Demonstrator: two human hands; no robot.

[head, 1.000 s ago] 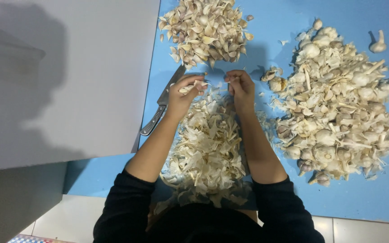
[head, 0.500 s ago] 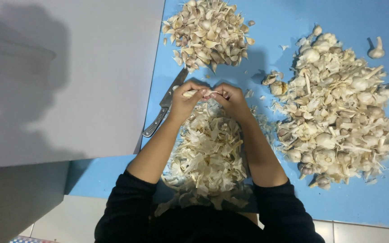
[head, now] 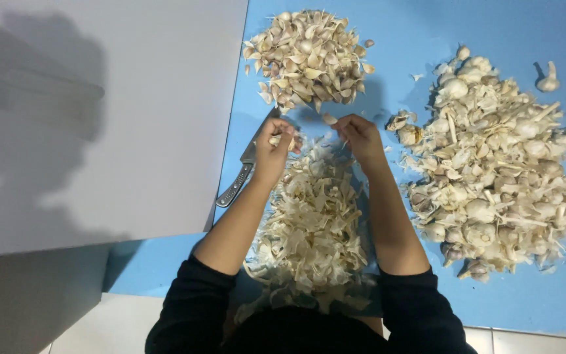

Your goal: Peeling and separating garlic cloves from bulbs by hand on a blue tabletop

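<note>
While the left hand (head: 275, 143) pinches pale garlic pieces (head: 282, 139) in closed fingers above the husk heap (head: 316, 223), likely so skins fall there, the right hand (head: 356, 131) curls at three o'clock, its contents unclear. The knife (head: 244, 170) beside it lies with its blade toward one o'clock on the blue table (head: 401, 39).
</note>
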